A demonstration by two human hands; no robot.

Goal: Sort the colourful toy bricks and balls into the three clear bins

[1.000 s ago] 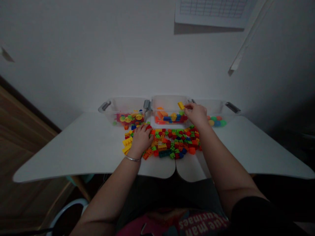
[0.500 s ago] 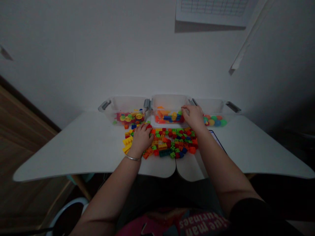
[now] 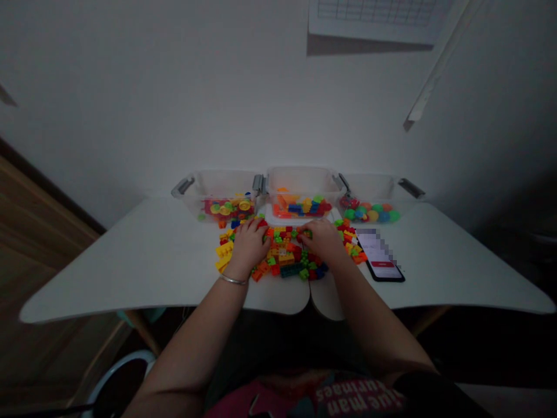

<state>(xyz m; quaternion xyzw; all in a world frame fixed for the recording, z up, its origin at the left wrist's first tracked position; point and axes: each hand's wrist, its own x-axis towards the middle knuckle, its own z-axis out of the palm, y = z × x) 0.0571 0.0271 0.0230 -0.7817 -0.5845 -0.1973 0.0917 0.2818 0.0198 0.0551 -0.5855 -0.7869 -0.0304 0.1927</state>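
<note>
A heap of small toy bricks (image 3: 287, 258) in red, orange, yellow, green and blue is spread over the white table. On its left part lies my left hand (image 3: 249, 247), palm down with fingers apart over the bricks; nothing is visibly gripped. My right hand (image 3: 322, 239) reaches into the heap's right part. Its thumb and forefinger are apart, close to red and green bricks, and its other fingers are partly hidden. Behind the heap stands a clear middle box (image 3: 304, 181) holding orange, blue, yellow and red pieces.
A clear left box (image 3: 221, 181) holds yellow, red and green pieces. Coloured balls lie in the clear right box (image 3: 374, 188). A phone (image 3: 378, 255) with a lit screen lies right of the bricks. The white table (image 3: 143, 261) meets a wall behind the boxes.
My right hand has moved from the right side of the middle box down and left into the bricks, uncovering more of the phone. My left hand has stayed in place on the heap.
</note>
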